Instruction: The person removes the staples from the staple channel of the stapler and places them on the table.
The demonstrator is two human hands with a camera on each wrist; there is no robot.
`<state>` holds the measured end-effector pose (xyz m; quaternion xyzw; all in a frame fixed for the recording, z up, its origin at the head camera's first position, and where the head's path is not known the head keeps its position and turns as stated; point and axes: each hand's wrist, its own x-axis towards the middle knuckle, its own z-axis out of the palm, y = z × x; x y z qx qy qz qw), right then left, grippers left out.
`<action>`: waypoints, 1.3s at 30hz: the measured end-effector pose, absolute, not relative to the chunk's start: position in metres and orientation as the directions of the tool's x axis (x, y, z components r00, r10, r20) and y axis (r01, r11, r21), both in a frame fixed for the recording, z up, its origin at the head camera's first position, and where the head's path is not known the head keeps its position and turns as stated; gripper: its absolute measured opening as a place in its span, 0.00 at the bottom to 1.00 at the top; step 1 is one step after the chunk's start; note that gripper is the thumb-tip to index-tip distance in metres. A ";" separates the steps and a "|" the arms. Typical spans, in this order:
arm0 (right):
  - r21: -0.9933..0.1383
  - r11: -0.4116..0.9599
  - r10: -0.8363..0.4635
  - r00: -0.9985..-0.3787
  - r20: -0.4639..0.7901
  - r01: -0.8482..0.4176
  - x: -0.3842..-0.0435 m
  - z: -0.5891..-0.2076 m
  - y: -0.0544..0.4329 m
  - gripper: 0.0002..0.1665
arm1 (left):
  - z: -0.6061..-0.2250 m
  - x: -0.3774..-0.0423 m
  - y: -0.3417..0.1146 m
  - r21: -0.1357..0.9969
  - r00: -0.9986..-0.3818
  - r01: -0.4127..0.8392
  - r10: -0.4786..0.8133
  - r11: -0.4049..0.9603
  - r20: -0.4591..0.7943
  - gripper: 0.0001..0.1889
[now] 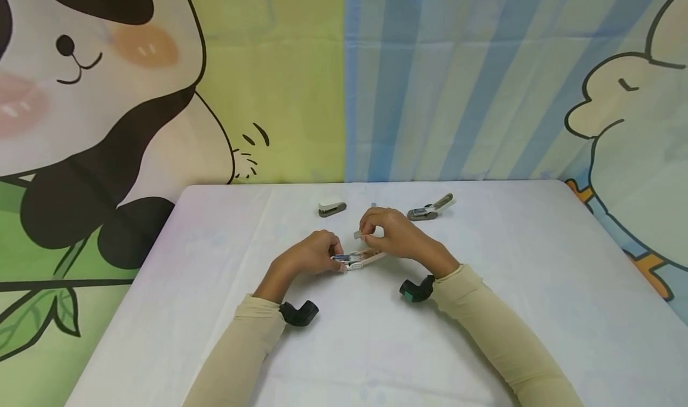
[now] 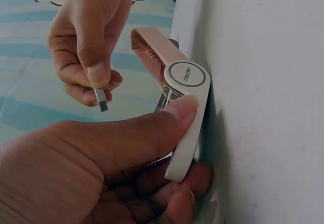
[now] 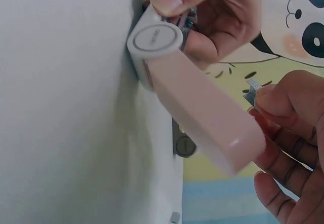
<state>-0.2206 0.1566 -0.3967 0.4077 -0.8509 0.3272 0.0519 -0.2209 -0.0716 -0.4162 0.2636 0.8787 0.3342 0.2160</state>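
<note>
A smooth pink stapler (image 1: 359, 259) is gripped mid-bench by the left hand (image 1: 314, 254); a metal staple strip (image 1: 357, 234) is pinched by the right hand (image 1: 395, 233).

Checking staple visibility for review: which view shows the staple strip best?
Left wrist: the staples hang clear, pinched by the right hand. Right wrist shows only an end behind fingers; head shows a tiny grey speck.

I sit at a white-clothed table (image 1: 537, 311) backed by a cartoon curtain (image 1: 333, 78) with a panda (image 1: 91, 102).
</note>
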 end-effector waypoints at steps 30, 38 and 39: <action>-0.479 0.632 -0.605 -0.774 0.186 -0.609 -0.288 -0.415 0.186 0.08 | -0.419 -0.222 -0.073 0.713 -0.773 0.287 0.594 0.640 -0.222 0.07; -0.515 0.651 -0.579 -0.804 0.138 -0.557 -0.300 -0.421 0.189 0.05 | -0.418 -0.224 -0.074 0.706 -0.773 0.279 0.588 0.651 -0.237 0.07; -0.511 0.658 -0.579 -0.806 0.127 -0.553 -0.301 -0.421 0.189 0.05 | -0.418 -0.224 -0.074 0.705 -0.774 0.276 0.586 0.653 -0.240 0.07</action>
